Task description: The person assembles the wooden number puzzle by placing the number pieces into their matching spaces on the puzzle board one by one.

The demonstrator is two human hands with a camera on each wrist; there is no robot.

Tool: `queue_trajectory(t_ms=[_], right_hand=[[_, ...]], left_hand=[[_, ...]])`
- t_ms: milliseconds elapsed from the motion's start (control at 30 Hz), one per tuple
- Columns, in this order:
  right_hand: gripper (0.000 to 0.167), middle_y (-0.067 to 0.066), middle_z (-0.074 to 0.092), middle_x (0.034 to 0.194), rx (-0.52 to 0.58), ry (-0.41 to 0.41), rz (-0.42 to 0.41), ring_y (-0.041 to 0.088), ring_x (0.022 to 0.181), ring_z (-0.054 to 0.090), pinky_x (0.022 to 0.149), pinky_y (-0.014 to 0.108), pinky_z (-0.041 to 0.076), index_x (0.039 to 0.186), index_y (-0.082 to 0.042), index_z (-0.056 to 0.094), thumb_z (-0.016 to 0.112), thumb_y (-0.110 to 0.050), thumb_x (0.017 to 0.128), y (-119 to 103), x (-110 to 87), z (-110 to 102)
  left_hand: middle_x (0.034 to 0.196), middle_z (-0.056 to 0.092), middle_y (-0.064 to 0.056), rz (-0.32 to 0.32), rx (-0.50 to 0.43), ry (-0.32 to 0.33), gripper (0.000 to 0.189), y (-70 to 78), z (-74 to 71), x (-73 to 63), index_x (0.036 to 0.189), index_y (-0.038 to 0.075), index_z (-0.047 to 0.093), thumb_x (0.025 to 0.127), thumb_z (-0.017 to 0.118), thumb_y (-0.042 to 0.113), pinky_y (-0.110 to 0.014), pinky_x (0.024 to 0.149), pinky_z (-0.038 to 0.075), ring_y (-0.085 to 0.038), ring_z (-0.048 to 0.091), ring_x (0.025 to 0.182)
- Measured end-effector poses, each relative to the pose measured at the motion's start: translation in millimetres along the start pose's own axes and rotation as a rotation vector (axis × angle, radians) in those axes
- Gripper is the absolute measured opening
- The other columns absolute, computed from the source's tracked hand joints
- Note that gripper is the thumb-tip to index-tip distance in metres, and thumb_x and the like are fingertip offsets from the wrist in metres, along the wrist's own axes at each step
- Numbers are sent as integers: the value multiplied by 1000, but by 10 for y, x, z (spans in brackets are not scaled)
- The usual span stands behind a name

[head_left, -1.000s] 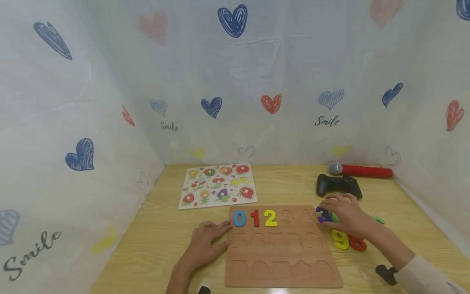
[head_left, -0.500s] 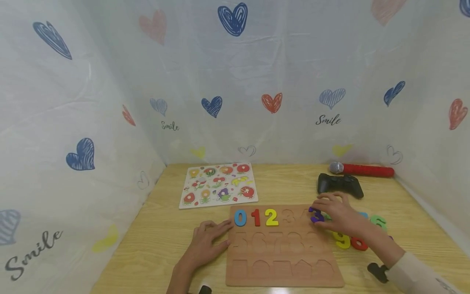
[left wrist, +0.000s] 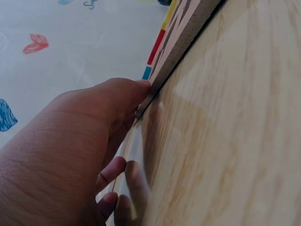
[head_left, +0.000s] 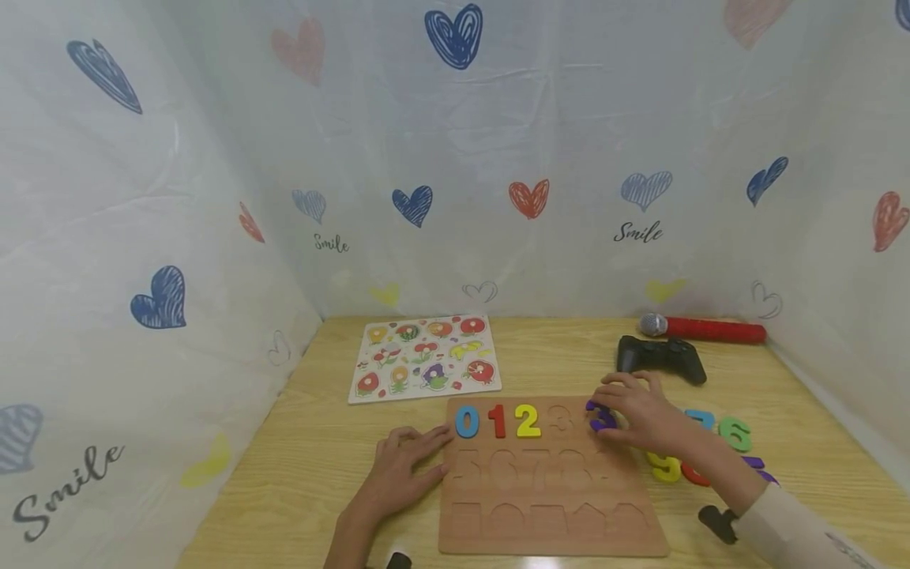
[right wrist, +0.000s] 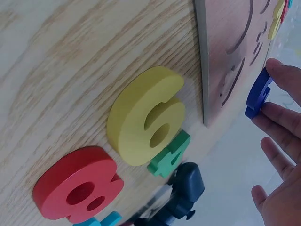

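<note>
My right hand (head_left: 643, 411) pinches a purple number 3 (head_left: 600, 415) between thumb and fingers over the upper right corner of the wooden number board (head_left: 547, 539). In the right wrist view the purple 3 (right wrist: 258, 94) is held on edge above the board. A blue 0 (head_left: 467, 422), a red 1 (head_left: 497, 421) and a yellow 2 (head_left: 528, 421) sit along the board's top row, left of an outlined 3 recess (head_left: 561, 419). My left hand (head_left: 401, 472) touches the board's left edge with thumb and fingers extended; the left wrist view shows the thumb at that edge.
Right of the board lie a yellow 9 (head_left: 666, 468), red 8 (right wrist: 77, 184), green 4 (right wrist: 169, 154), green 6 (head_left: 735, 434), blue 7 (head_left: 700, 418) and a purple piece (head_left: 761, 468). Behind are a fruit puzzle (head_left: 426, 358), a black game controller (head_left: 661, 358) and a red microphone (head_left: 704, 328).
My right hand has carried the purple 3 leftward from the board's right edge to over its upper right corner. The loose numbers behind it are more visible. My left hand has stayed put.
</note>
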State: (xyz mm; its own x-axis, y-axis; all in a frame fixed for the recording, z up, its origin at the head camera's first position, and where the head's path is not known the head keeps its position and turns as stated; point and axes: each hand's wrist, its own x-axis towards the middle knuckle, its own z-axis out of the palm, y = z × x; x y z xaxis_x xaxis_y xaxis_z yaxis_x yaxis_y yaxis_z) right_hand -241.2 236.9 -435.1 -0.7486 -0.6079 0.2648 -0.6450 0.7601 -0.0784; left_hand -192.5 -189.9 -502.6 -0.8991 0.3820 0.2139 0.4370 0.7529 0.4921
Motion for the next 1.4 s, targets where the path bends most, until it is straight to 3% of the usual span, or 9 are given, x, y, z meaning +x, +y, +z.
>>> queue_trajectory(t_ms=[367,600,933,1400], right_hand=[[44,1,69,112,-56,-28,-9,32,120,50,94,66,26,114,-12,73,85,-35,79,-82,128,48],[41,1,69,112,-20,-22,-19,32,120,50,95,65,24,113,-12,72,84,-32,79,-134,170,83],[46,5,69,116,-60,-56,-8,33,122,49,97,67,22,116,-10,72,82,-36,80,-221,257,152],[44,0,69,113,-58,-45,-43,30,121,49,97,64,23,115,-12,72,81,-37,80,-251,345,245]], left_hand=[[150,48,14,10,-1,-3,48,2,-8,5,142,32,58,97,62,45,-48,90,29,-19,39,119],[150,47,15,8,5,-5,48,7,6,0,143,33,57,97,61,46,-48,89,30,-19,39,118],[151,46,17,-8,-9,-18,48,-5,2,3,144,34,56,97,60,47,-47,90,29,-19,38,119],[150,46,18,-31,-12,-26,47,1,7,8,143,35,57,97,59,48,-48,92,28,-19,37,119]])
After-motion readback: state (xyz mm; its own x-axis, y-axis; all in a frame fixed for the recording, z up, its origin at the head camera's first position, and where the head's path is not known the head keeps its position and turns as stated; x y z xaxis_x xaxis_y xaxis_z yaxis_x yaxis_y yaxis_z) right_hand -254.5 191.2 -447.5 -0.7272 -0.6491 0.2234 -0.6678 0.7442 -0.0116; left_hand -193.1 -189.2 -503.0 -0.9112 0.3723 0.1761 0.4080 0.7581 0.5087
